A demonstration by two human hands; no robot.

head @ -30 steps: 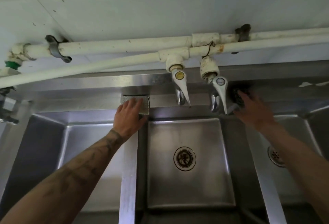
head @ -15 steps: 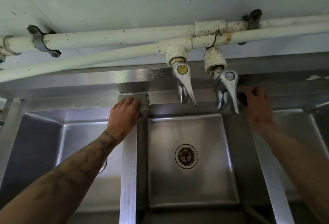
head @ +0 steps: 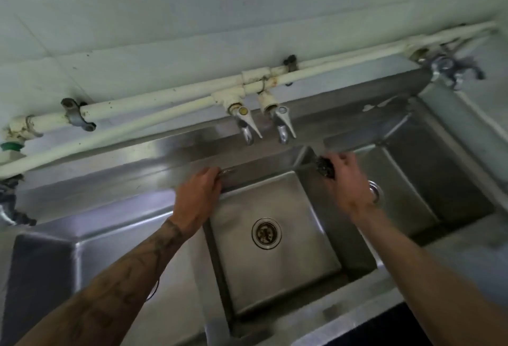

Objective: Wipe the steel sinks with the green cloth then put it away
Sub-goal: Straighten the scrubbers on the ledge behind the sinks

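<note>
Three steel sinks sit side by side: the left sink (head: 52, 266), the middle sink (head: 277, 277) with a round drain (head: 266, 233), and the right sink (head: 417, 180). My left hand (head: 199, 197) lies on the back ledge between the left and middle basins, fingers curled over a flat greyish cloth (head: 227, 172). Only a sliver of the cloth shows past my fingertips. My right hand (head: 347, 180) pinches a small dark scrubber (head: 325, 167) at the back corner between the middle and right basins.
Two chrome taps (head: 248, 130) (head: 284, 127) hang over the middle sink from white wall pipes (head: 165, 98). Another tap (head: 450, 70) sits at the far right. A valve and pipe fittings (head: 11, 208) stick out at the left edge.
The view has pulled back and swung left to right, showing more of the right sink. My left hand's fingers have curled over the cloth, hiding most of it. My right hand now holds the dark scrubber.
</note>
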